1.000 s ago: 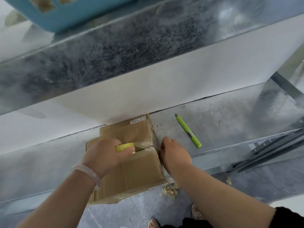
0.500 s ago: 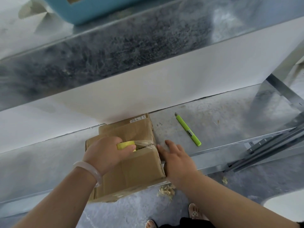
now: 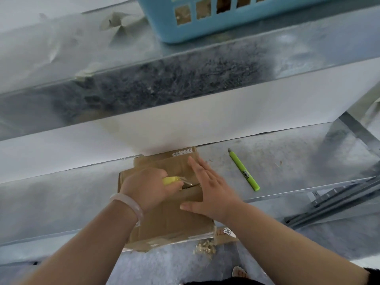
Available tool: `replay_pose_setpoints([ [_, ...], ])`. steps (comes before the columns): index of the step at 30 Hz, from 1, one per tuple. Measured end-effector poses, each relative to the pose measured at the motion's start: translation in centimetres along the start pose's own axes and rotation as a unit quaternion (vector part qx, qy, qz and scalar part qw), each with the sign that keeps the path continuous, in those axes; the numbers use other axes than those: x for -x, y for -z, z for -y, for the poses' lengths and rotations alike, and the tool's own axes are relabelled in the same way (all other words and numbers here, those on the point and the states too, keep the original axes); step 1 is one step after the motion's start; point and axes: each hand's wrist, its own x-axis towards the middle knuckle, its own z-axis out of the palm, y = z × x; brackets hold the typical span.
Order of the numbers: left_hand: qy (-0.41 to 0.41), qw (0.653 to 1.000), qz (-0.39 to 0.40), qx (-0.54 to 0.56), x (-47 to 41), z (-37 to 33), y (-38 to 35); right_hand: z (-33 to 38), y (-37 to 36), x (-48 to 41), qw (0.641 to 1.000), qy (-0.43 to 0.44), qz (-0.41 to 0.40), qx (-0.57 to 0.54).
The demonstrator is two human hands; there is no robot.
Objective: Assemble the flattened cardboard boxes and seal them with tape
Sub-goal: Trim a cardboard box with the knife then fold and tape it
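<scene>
Head: box at shelf edge, right hand flat, left hand gripping tape.

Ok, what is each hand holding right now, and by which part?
The left hand grips the yellow tape roll, fingers curled over its left end, on the cardboard box. The right hand holds nothing; it lies flat on the box top.
</scene>
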Motion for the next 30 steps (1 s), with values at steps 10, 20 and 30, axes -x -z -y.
replay_pose_setpoints([
  [10,-0.073,0.993,-0.005,0.088,1.1,1.9,2.0,-0.4,-0.1,-0.1,0.997,0.015,-0.014,0.07],
  [20,-0.054,0.992,-0.04,0.103,2.0,3.1,2.7,0.1,0.0,0.0,0.994,-0.001,-0.003,0.113],
  [30,-0.062,0.992,-0.104,-0.031,2.6,4.2,3.6,0.1,0.0,0.0,0.993,0.005,-0.008,0.119],
])
